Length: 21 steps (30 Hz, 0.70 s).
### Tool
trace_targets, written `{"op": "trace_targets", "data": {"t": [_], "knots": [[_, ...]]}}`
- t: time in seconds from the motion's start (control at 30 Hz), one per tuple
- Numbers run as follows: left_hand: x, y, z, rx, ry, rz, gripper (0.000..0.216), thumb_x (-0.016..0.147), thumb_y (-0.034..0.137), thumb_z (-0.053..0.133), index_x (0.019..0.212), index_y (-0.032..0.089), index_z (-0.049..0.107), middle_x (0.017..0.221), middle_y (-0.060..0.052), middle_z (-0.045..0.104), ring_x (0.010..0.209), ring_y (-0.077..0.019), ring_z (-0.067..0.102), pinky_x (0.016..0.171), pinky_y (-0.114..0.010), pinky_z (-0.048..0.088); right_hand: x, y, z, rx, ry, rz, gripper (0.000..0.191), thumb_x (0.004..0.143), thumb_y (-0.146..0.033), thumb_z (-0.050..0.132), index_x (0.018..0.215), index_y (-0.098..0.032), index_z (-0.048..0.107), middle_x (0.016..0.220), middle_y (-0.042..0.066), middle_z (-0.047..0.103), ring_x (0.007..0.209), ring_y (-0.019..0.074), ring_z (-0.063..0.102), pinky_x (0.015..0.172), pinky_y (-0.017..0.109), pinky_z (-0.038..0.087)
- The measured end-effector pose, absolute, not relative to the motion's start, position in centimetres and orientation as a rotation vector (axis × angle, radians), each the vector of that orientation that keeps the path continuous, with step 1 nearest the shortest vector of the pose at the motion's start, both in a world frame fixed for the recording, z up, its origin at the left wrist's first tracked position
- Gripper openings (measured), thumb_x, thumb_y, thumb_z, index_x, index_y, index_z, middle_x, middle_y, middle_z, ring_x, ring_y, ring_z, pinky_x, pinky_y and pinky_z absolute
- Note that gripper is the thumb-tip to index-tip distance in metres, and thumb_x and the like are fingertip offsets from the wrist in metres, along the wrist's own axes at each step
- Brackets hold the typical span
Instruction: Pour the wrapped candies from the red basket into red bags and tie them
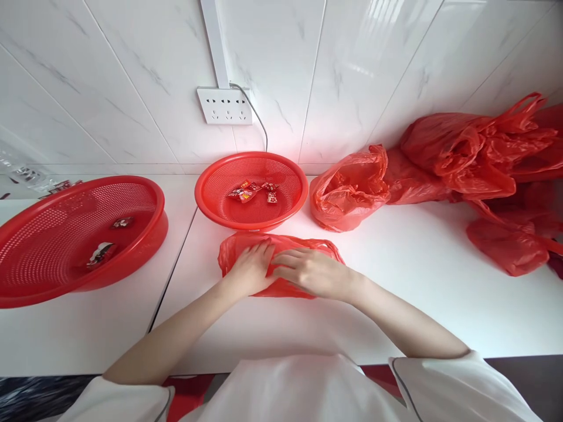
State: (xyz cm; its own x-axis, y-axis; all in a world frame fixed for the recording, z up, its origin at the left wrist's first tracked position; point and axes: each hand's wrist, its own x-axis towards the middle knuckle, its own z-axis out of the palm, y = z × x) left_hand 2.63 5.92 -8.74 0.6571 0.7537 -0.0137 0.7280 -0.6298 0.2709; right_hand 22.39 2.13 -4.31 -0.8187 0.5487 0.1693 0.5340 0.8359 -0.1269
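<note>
With the left hand [250, 268] and right hand [313, 271] pressing the bag [229, 253] under flat, open fingers [288, 258] that seem to grip nothing, the thin film could slip or bunch.

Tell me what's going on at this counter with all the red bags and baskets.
A person in white sleeves has the left hand and right hand resting together on a red plastic bag that lies flat on the white counter. Just behind it, a small red basket holds a few wrapped candies. A large red basket to the left holds two more wrapped pieces. More red bags are piled by the wall on the right.
</note>
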Motion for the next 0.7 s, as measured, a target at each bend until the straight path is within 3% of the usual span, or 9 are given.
{"op": "trace_targets", "data": {"t": [0.07, 0.13, 0.2, 0.3, 0.43, 0.5, 0.6, 0.67, 0.7], "knots": [[2.1, 5.8, -9.8, 2.622, 1.115, 0.086, 0.080, 0.074, 0.044, 0.062, 0.144, 0.016, 0.033, 0.152, -0.016, 0.032, 0.141, -0.0311, 0.024, 0.114, -0.049, 0.017, 23.1, 2.5, -5.2, -0.891, -2.850, 0.056, 0.041, 0.083, -0.020, 0.058, 0.124, -0.014, 0.057, 0.141, 0.016, 0.047, 0.132, 0.0297, 0.040, 0.111, 0.051, 0.025], [1.0, 5.9, -10.6, 2.569, 1.079, -0.001, 0.099, 0.069, 0.051, 0.066, 0.149, 0.017, 0.021, 0.157, -0.014, 0.018, 0.144, -0.0319, 0.015, 0.115, -0.050, 0.015, 24.6, 3.4, -6.8, -1.065, -2.865, 0.131, 0.075, 0.071, -0.030, 0.071, 0.139, -0.013, 0.044, 0.150, 0.019, 0.033, 0.139, 0.0356, 0.026, 0.114, 0.058, 0.010], [-0.1, 6.2, -11.1, 2.448, 1.108, -0.077, 0.104, 0.069, 0.053, 0.065, 0.152, 0.020, 0.011, 0.158, -0.011, 0.014, 0.143, -0.0326, 0.019, 0.111, -0.048, 0.025, 26.5, 4.5, -8.8, -1.241, -2.821, 0.314, 0.102, 0.062, -0.040, 0.077, 0.147, -0.011, 0.029, 0.153, 0.020, 0.026, 0.141, 0.0365, 0.021, 0.115, 0.055, 0.012], [-1.6, 7.3, -11.5, 2.257, 1.082, -0.059, 0.097, 0.071, 0.047, 0.066, 0.152, 0.028, 0.015, 0.154, -0.008, 0.028, 0.137, -0.0320, 0.034, 0.106, -0.043, 0.034, 28.7, 5.8, -11.1, -1.395, -2.706, 0.644, 0.111, 0.062, -0.053, 0.074, 0.151, -0.012, 0.021, 0.154, 0.018, 0.023, 0.142, 0.0335, 0.023, 0.115, 0.046, 0.022], [-2.5, 9.2, -11.7, 2.043, 0.916, 0.284, 0.076, 0.066, 0.042, 0.074, 0.136, 0.029, 0.049, 0.144, -0.005, 0.047, 0.133, -0.0296, 0.040, 0.110, -0.042, 0.030, 29.6, 6.7, -12.1, -1.323, -2.569, 0.890, 0.108, 0.062, -0.057, 0.073, 0.151, -0.024, 0.021, 0.156, 0.008, 0.023, 0.142, 0.0308, 0.024, 0.117, 0.042, 0.021], [-2.7, 9.9, -11.4, 1.796, 0.891, 0.469, 0.061, 0.070, 0.045, 0.071, 0.126, 0.025, 0.058, 0.136, -0.008, 0.055, 0.129, -0.0287, 0.045, 0.108, -0.041, 0.034, 29.4, 7.0, -11.8, -1.298, -2.506, 0.945, 0.105, 0.060, -0.053, 0.076, 0.149, -0.027, 0.027, 0.155, 0.006, 0.026, 0.140, 0.0318, 0.028, 0.115, 0.043, 0.026], [-2.9, 10.6, -10.2, 1.193, 0.918, 0.612, 0.063, 0.080, 0.060, 0.053, 0.124, 0.016, 0.055, 0.120, -0.018, 0.064, 0.100, -0.0268, 0.066, 0.078, -0.034, 0.053, 29.0, 7.3, -10.6, -1.288, -2.387, 0.975, 0.071, 0.070, -0.046, 0.072, 0.135, -0.027, 0.051, 0.139, 0.007, 0.051, 0.120, 0.0287, 0.054, 0.100, 0.040, 0.044], [-2.7, 11.0, -9.1, 0.841, 0.965, 0.617, 0.073, 0.080, 0.067, 0.047, 0.124, 0.009, 0.052, 0.110, -0.024, 0.067, 0.072, -0.0233, 0.069, 0.053, -0.028, 0.051, 28.5, 7.6, -9.3, -1.210, -2.263, 0.911, 0.039, 0.082, -0.040, 0.061, 0.118, -0.024, 0.064, 0.117, 0.006, 0.067, 0.100, 0.0227, 0.065, 0.088, 0.036, 0.050], [-2.5, 11.2, -8.6, 0.730, 0.984, 0.638, 0.073, 0.080, 0.066, 0.048, 0.122, 0.006, 0.051, 0.107, -0.026, 0.068, 0.066, -0.0219, 0.069, 0.048, -0.026, 0.050, 28.1, 7.8, -8.4, -1.148, -2.190, 0.862, 0.030, 0.086, -0.037, 0.057, 0.110, -0.023, 0.068, 0.108, 0.006, 0.070, 0.093, 0.0205, 0.067, 0.084, 0.034, 0.051]]}}
